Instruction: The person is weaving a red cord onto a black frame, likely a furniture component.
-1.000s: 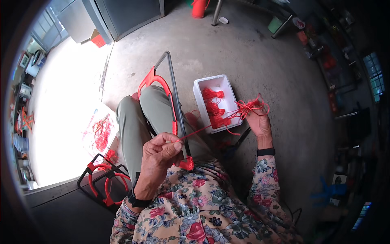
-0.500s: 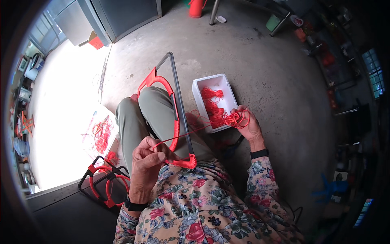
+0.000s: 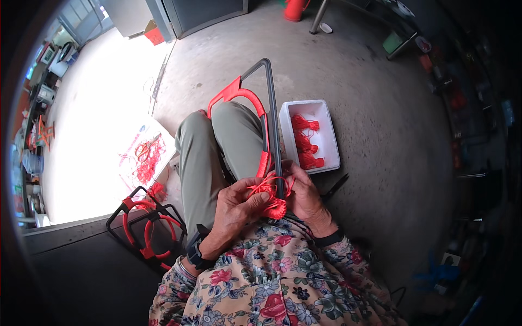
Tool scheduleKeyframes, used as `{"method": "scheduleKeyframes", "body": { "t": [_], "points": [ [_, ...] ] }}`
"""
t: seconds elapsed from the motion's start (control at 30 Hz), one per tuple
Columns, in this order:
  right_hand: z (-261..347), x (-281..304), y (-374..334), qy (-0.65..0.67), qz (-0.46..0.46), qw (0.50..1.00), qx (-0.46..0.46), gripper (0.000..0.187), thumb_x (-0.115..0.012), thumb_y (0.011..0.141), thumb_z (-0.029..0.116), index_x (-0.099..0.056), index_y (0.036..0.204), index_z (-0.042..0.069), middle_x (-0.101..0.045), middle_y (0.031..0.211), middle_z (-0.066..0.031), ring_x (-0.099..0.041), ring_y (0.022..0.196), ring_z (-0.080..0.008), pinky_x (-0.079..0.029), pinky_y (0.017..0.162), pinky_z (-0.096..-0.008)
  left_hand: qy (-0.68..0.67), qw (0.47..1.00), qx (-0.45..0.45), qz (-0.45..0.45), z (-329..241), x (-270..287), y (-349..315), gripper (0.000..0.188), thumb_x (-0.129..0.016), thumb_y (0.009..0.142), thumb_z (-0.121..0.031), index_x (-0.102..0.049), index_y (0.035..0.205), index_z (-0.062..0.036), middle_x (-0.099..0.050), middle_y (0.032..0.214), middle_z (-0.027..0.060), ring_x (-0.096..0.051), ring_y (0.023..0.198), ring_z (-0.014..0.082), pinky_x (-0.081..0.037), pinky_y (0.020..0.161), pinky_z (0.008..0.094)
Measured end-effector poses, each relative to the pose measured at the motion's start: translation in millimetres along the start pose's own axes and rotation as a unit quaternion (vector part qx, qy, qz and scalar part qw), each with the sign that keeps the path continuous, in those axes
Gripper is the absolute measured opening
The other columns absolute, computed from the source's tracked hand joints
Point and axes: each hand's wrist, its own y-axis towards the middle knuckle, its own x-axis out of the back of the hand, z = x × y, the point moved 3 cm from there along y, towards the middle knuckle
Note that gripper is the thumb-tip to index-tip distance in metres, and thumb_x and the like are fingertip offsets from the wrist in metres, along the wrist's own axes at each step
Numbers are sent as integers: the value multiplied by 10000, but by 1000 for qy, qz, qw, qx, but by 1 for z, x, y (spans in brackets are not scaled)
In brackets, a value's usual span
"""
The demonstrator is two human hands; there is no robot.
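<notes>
Across my lap leans a black metal frame (image 3: 271, 103), with an inner ring and its near corner wrapped in red cord. My left hand (image 3: 232, 211) is closed with thumb and fingers on a loose bundle of red cord (image 3: 264, 188), just above the wrapped corner. On the other side of the black bar, my right hand (image 3: 305, 200) pinches strands of the same cord, its fingertips beside the bar and partly hidden. The wrapped corner (image 3: 276, 209) sits between both hands, close to my belly.
Right of my knees, a white foam box (image 3: 333, 136) holds several red cord bundles (image 3: 306, 142). To the left, a white box (image 3: 166, 138) carries tangled red cord and scissors (image 3: 148, 146). More black frames with red rings (image 3: 147, 251) rest on a dark surface (image 3: 70, 271).
My right hand has come in from the foam box with the cord bundle to the frame's near corner. My left hand has moved right, and both hands now meet at the bar.
</notes>
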Motion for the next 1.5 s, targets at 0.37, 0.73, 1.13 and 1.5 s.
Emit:
{"method": "scheduleKeyframes", "body": {
  "t": [0.37,0.73,1.13,1.5],
  "points": [
    [80,10,-30,-288,-44,954,69,238,-555,842,51,-539,1077,12,-575,1010,-54,-537,931,-98,-435,859,-246,-62,998,7,-14,-8,13,-3,151,-690,847,-155,-651,890,-16,-633,662,10,-524,509,47,-384,453,185],
    [89,-63,-41,-566,26,805,175,216,-672,824,69,-602,1006,-22,-580,771,-49,-567,730,-83,-450,614,-234,-77,997,15,-22,-25,-2,-12,161,-700,838,-164,-688,875,-8,-625,675,6,-537,529,57,-410,478,197],
    [143,-17,-88,-231,-59,947,217,258,-620,869,218,-526,1033,42,-539,789,-70,-508,752,-149,-448,697,-291,-189,981,-24,29,-1,13,11,240,-602,907,-249,-554,888,-15,-576,751,61,-568,692,165,-493,726,305],
    [252,35,-137,57,67,925,369,140,-381,996,143,-443,953,25,-387,628,-1,-379,523,-67,-313,386,-202,-32,993,-9,117,7,-12,9,367,-552,951,-270,-531,1182,15,-581,923,-21,-527,828,51,-435,791,204]
  ]
}}
